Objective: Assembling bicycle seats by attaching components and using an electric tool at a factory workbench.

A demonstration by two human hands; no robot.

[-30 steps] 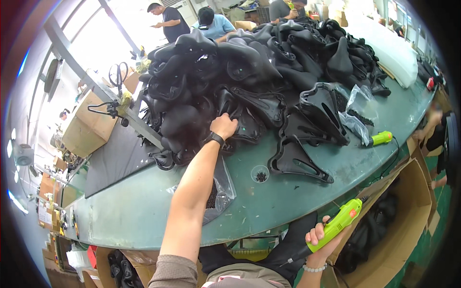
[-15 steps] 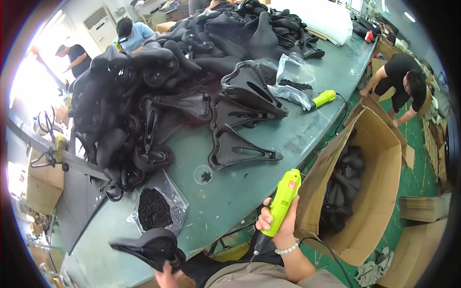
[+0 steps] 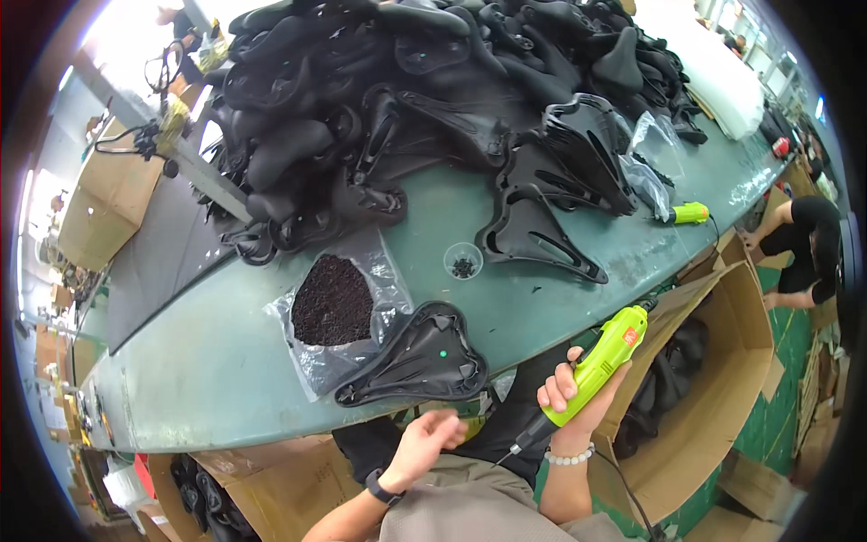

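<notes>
One saddle [image 3: 417, 357] now lies upside down on the table [image 3: 208, 361] edge, just beyond the left hand [image 3: 423, 443]; half a second ago that hand was carrying it in, so it has been set down and let go. The left hand's fingers are loose and empty, just below the saddle. The right hand [image 3: 571, 397], at 3 o'clock from the left, grips a green screwdriver [image 3: 596, 366] with closed fingers, tip pointing down, as before. Judging by this, the saddle sits ready for fastening. At 11 o'clock from the saddle lies a bag of screws [image 3: 332, 303], touching it; at 1 o'clock a small cup [image 3: 462, 261]. Farther off, a saddle heap [image 3: 406, 99] crowds the table, and a second screwdriver [image 3: 688, 213] lies at 2 o'clock. An open box [image 3: 713, 379] stands to the right.
</notes>
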